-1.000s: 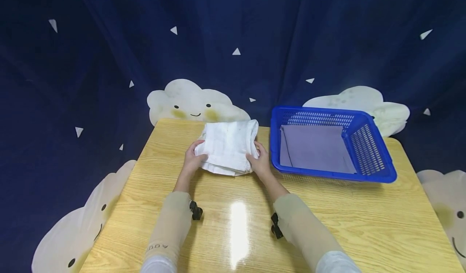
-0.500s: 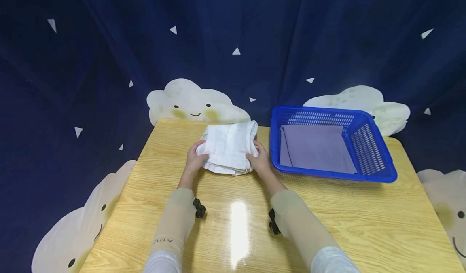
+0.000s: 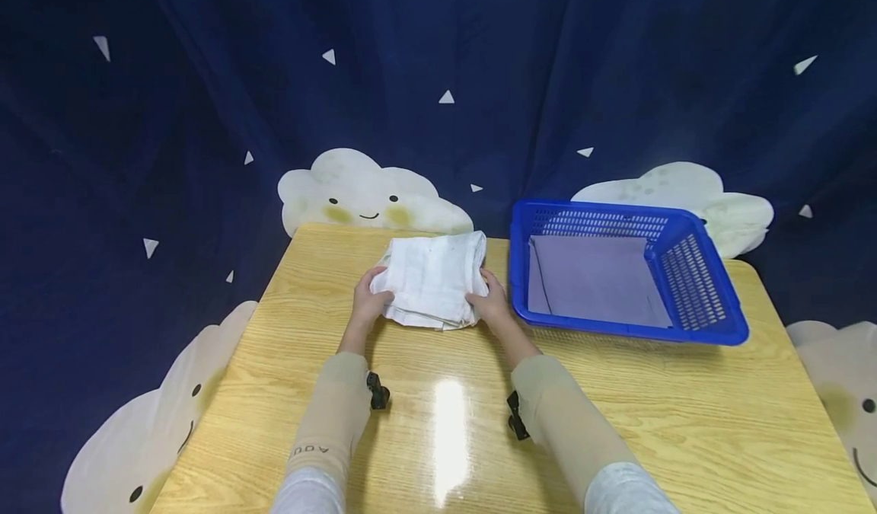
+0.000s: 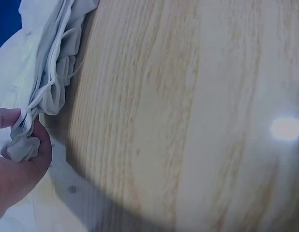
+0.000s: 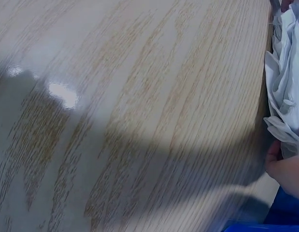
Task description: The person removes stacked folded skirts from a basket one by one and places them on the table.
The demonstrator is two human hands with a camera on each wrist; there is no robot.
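White folded cloth (image 3: 432, 278) is pinched at opposite edges by left grip (image 3: 366, 299) and right grip (image 3: 491, 303), so it's held pretty much dead between them, neither one nearer; blue basket (image 3: 617, 327) is parked just off the right one.

Head view from high up, facing forward and down, wide over table (image 3: 630, 407), basket (image 3: 518, 263) and curtain (image 3: 438, 27); wrist views close above table, cloth (image 3: 435, 278) on left view's left border, right view's right border, shared by all.
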